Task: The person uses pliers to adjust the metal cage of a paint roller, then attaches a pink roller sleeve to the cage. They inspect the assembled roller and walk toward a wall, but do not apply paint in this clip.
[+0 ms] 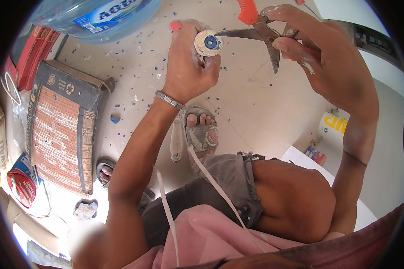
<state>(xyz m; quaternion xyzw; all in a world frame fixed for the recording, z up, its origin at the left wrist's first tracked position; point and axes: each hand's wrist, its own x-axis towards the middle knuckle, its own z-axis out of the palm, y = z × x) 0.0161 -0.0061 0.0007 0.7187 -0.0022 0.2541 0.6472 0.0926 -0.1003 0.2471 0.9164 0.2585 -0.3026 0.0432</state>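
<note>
My left hand (188, 67) is closed around a whitish round piece with a blue centre (211, 42), seen end-on; its length is hidden by the hand. A small red-pink end of something shows just beyond that fist. In my right hand (321, 62) is a pair of scissors (261, 34) with orange-red handles and dark, worn blades spread apart. One blade points left, its tip at the edge of the whitish piece; whether it touches, I cannot tell. The other blade points down. White smears mark the fingers of both hands.
Small blue chips (115, 119) litter the pale tiled floor (251, 98). A large clear-blue water bottle (98, 27) stands far left, near a dark box with a perforated brown panel (56, 139). A red-lidded can (21, 188) is lower left, a white bucket (330, 125) right. My sandalled foot (202, 127) is below.
</note>
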